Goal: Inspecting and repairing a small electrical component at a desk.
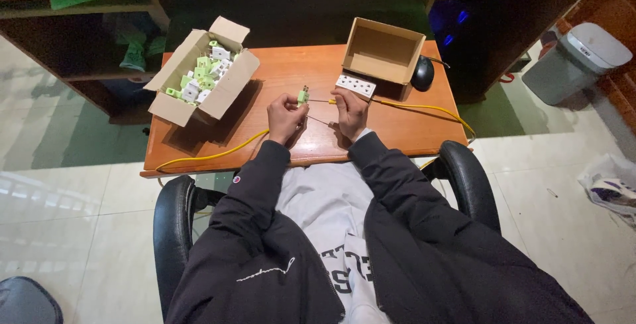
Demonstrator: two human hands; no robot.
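Cardboard dominates the left end of the small wooden desk [278,72]: an open carton [202,72] lies slanted toward the rear left corner, its flaps spread, heaped with little green-and-white plug adapters [205,75]; no label can be made out on its plain brown sides. A yellow cable [212,155] trails from the front left edge across the desk toward the hands. Above the front edge near the middle, the left hand [285,117] is closed around a single green plug adapter [303,95], pinched by its body with the metal prongs pointing up and away. That piece looks light, rigid and smooth-sided, probably moulded plastic, so a fingertip pinch on the flat flanks of the body seems the safest hold, keeping clear of the thin prongs, which could bend or slip. Just beside it, the right hand [349,112] is closed on a slender tool [321,122] with a yellowish grip, perhaps a screwdriver or probe; its thin shaft reaches toward the adapter, though whether the tip touches it cannot be told. Behind the right hand a white socket strip [356,85] lies flat, looking hard and light. Behind that, an open brown carton [384,51] sits toward the rear right corner, tipped forward and showing nothing inside. A black mouse [422,73] rests just beside it at the right edge.
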